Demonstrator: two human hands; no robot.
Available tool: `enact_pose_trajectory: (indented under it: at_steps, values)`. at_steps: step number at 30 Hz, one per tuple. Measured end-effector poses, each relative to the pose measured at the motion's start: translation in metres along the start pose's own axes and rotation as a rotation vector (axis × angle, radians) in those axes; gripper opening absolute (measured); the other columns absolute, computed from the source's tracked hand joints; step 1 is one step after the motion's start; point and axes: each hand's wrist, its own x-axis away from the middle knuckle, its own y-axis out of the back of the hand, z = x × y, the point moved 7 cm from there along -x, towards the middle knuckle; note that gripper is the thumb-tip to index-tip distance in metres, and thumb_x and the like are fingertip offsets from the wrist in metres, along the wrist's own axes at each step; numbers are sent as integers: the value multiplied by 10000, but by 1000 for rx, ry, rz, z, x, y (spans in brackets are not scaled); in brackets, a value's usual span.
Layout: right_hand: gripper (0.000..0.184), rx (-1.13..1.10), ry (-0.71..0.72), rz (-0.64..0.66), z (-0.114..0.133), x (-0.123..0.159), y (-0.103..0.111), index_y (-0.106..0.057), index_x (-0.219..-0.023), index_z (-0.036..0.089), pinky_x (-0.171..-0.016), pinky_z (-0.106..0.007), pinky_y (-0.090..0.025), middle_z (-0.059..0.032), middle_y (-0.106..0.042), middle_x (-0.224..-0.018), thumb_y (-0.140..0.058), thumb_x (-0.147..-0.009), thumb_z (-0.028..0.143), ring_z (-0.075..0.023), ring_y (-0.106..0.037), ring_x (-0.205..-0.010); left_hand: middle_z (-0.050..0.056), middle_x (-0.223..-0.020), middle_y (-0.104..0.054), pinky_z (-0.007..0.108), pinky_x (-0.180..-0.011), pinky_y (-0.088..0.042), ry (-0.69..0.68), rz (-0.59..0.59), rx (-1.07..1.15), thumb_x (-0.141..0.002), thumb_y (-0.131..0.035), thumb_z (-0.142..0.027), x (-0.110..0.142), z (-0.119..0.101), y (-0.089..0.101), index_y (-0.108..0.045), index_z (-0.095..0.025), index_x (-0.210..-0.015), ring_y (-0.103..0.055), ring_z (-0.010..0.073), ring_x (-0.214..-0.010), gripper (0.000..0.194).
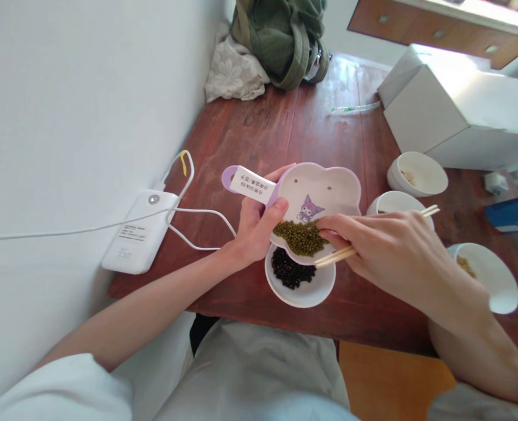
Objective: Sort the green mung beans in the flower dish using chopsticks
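Observation:
My left hand point(261, 225) grips a purple-rimmed, cloud-shaped bowl point(342, 190) near its handle, which carries a white label point(252, 186). The bowl tilts toward me, with green mung beans point(303, 238) gathered at its near side below a printed cartoon figure. Inside the bowl, the thumb and forefinger of my right hand point(373, 245) are pressed together at the beans; whether a bean is between them is hidden. The same hand also holds wooden chopsticks point(335, 256). Partly beneath the bowl is a white bowl point(303, 299) with black beans point(290, 269).
On the right stand three white bowls, one point(419, 172) by a white box point(425, 108), one point(397, 200) behind my right hand, one point(498, 280) nearer me. A power bank point(138, 234) with a cable lies left. A green bag point(276, 38) sits at the back.

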Motion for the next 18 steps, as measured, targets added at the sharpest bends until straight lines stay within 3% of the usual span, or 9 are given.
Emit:
enact_pose_trajectory:
  at_steps: [4,10,18]
  values:
    - [142,3,28,55,8,-6,-11,-738,-975,209,-568,-351,-193,2,-771,-688,-630,-1060,174,-182,-666,-525,69,-1071,-826,453,-1087,-606,-7,26,2,-1000,-714,-584,0,-1,-2,-765,-258,-1302,-760,281,-1111,448]
    - [133,46,9,124,14,-14,-19,-722,-973,201,-577,-355,-163,-12,-777,-697,-626,-1058,164,-194,-691,-545,78,-1094,-826,468,-1099,-591,8,43,-2,-1002,-712,-588,0,-4,-3,-767,-259,-1299,-756,301,-1171,447]
    - [133,79,12,114,16,-15,-19,-716,-972,200,-565,-354,-157,-20,-777,-695,-620,-1044,144,-192,-690,-538,64,-1036,-823,455,-1114,-576,-4,65,18,-1016,-710,-557,-1,-9,-6,-772,-261,-1288,-761,278,-1118,406]
